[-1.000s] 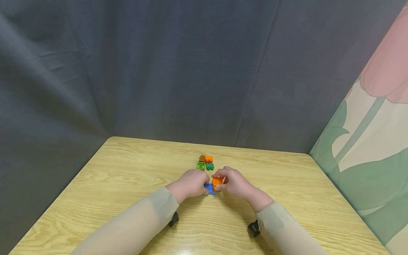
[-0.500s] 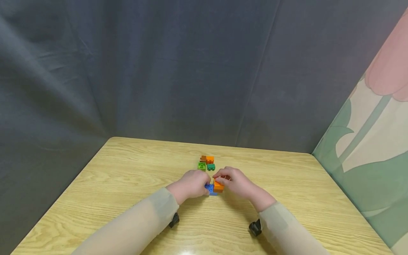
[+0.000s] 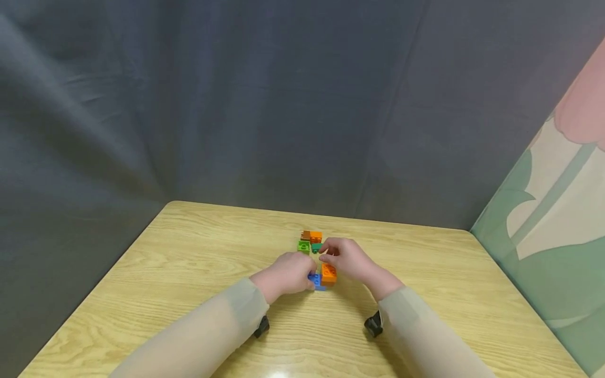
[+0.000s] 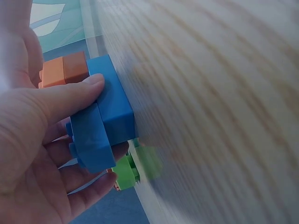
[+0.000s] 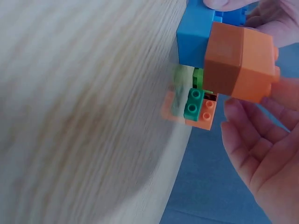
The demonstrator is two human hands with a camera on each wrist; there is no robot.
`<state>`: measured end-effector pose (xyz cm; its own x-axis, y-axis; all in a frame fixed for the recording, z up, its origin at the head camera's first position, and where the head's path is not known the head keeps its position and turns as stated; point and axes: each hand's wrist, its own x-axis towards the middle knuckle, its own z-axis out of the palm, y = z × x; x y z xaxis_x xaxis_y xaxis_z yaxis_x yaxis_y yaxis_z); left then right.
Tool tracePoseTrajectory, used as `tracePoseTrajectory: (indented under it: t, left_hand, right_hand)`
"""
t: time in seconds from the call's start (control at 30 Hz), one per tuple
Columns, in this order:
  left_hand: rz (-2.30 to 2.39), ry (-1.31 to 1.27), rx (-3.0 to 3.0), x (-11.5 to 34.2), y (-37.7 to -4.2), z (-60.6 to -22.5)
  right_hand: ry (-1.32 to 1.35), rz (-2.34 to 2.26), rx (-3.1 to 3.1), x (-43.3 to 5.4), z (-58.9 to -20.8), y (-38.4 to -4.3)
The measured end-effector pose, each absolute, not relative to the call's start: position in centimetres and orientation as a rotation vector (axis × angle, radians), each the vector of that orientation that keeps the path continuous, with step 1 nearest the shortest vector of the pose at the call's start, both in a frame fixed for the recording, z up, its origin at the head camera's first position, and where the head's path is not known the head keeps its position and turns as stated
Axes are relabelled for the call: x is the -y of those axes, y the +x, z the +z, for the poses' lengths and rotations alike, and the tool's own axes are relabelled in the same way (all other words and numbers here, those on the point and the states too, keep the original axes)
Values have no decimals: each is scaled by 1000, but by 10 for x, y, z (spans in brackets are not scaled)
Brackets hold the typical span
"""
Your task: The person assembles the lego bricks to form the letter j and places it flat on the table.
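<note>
My left hand [image 3: 289,274] grips a pair of stacked blue bricks, with the thumb across the larger lower one [image 4: 114,100] and fingers under the upper one [image 4: 91,140]. An orange brick [image 3: 329,273], its lower part darker, sits on the right end of the lower blue brick, studs up. Just beyond and right of it is my right hand [image 3: 352,260], fingers loosely bent and spread with nothing gripped. Its thumb overlaps the orange brick's edge in the right wrist view. The blue bricks are right at the table surface.
Behind the hands on the wooden table [image 3: 212,247] lie a light green brick [image 3: 303,247], a dark green brick [image 5: 193,105], a brown brick [image 3: 305,235] and another orange brick [image 3: 316,236]. A dark curtain [image 3: 283,115] hangs behind the table.
My right hand has let go of the orange brick and moved slightly away toward the dark green brick. My left hand keeps its grip on the blue bricks. The head view has shifted slightly.
</note>
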<state>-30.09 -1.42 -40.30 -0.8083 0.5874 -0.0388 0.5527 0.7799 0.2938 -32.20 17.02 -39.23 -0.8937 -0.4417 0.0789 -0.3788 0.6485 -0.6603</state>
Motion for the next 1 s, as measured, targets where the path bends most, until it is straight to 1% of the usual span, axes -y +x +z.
tracePoseTrajectory:
  t: [0.27,0.47,0.7,1.0]
  left_hand:
    - [410,940,-2846,15,-302,-404]
    - [404,963,-2851,14,-302,-405]
    - [388,974,-2842,13,-301,-404]
    - [404,965,-2841,17,-304,-408]
  right_hand:
    - [-599,-944,-2764,-157,-394,-341]
    - [-618,-882,-2684,-150,-398,-352]
    - [-619,-818,-2664,-148,-397,-353]
    - [-644,-715,-2755,-157,-394,-355]
